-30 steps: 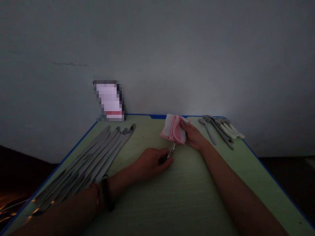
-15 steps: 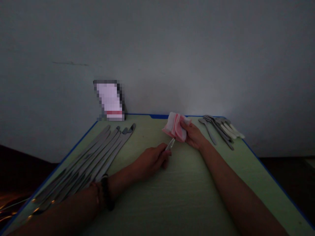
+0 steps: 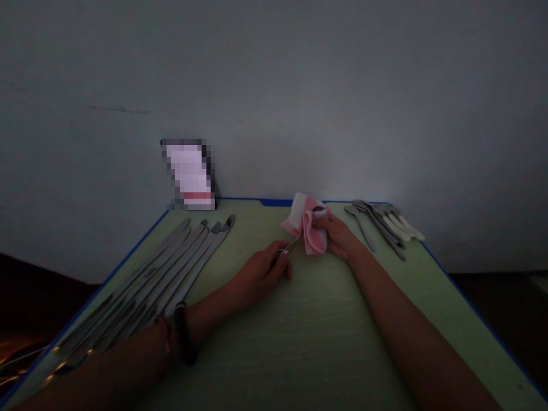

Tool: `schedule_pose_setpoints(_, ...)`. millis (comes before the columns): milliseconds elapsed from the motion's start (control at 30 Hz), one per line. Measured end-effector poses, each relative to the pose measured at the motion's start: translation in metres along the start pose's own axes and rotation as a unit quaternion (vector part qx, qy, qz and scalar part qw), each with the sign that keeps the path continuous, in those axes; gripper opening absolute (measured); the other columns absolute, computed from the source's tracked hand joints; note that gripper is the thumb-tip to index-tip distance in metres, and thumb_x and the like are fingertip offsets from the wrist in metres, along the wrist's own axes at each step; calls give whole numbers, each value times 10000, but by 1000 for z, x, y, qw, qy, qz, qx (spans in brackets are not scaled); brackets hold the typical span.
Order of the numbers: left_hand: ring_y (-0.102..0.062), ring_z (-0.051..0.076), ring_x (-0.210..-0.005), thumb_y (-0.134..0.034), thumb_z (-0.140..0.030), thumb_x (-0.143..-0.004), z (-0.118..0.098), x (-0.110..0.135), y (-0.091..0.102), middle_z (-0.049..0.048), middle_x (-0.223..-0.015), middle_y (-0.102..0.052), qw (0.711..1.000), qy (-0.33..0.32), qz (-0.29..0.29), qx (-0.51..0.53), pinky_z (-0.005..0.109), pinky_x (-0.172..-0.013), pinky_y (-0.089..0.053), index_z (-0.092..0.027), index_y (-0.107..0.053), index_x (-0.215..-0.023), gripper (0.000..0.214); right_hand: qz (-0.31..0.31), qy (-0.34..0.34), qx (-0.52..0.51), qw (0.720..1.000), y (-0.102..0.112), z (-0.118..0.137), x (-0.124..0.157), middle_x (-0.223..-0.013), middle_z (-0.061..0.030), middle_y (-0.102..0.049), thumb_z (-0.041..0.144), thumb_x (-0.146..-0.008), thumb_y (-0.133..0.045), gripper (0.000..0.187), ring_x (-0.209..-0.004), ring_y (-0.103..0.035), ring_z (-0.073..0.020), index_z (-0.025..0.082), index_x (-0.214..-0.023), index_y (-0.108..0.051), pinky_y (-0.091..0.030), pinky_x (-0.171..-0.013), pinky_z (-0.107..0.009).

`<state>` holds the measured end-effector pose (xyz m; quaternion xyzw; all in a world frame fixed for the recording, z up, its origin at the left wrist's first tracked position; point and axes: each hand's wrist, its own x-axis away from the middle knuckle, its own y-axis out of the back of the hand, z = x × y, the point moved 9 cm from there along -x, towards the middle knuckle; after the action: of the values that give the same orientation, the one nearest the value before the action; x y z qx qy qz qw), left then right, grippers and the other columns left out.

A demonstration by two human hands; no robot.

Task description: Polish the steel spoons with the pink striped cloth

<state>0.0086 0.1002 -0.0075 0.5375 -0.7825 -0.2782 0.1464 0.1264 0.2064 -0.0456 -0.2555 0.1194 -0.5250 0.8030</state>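
My left hand rests on the green table and pinches the handle of a metal utensil. The utensil's far end runs up into a pink and white cloth. My right hand is closed around that cloth, wrapping it over the utensil's hidden end. Both hands meet near the table's far middle.
A long row of metal knives lies fanned along the table's left side. A small pile of spoons and utensils sits at the far right corner. A blurred card leans on the grey wall behind. The table has a blue edge.
My left hand has slid away from me with the utensil, pushing it further into the cloth. My right hand has turned the cloth slightly around it.
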Motion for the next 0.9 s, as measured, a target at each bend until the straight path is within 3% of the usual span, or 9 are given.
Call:
schedule_pose_setpoints(167,-531,110,-623,-377,-243,-902,-4,0,2,-6,-795,-636,999,-28,-20,-1,238,-619,-408,-177,-314,-1305,413,35,-19,12,999,-12,-2,3,-840,1,-683,124,-612,-733,326,-718,-632,-111,166,-907,-603,-523,-716,-239)
schedule_pose_setpoints(367,-549,113,-666,-384,-214,-889,-9,1,0,-10,-810,-632,999,-37,-11,-14,246,-677,-422,-204,-385,-1249,360,43,-49,52,997,-12,-6,8,-794,4,-680,75,-546,-732,319,-693,-624,-105,145,-828,-601,-511,-692,-232)
schedule_pose_setpoints(733,-572,123,-681,-410,-211,-861,-5,1,-4,-2,-852,-664,999,-28,10,-42,247,-658,-421,-218,-340,-1359,503,52,-50,82,994,-14,-6,10,-791,-12,-682,59,-556,-693,300,-698,-632,-133,142,-826,-594,-509,-708,-281)
schedule_pose_setpoints(900,-549,122,-620,-431,-255,-861,-3,1,-6,2,-812,-666,998,-17,18,-59,244,-613,-410,-193,-304,-1389,546,56,-52,89,993,-16,-5,10,-782,-19,-688,86,-556,-717,281,-665,-625,-121,135,-812,-610,-498,-662,-241)
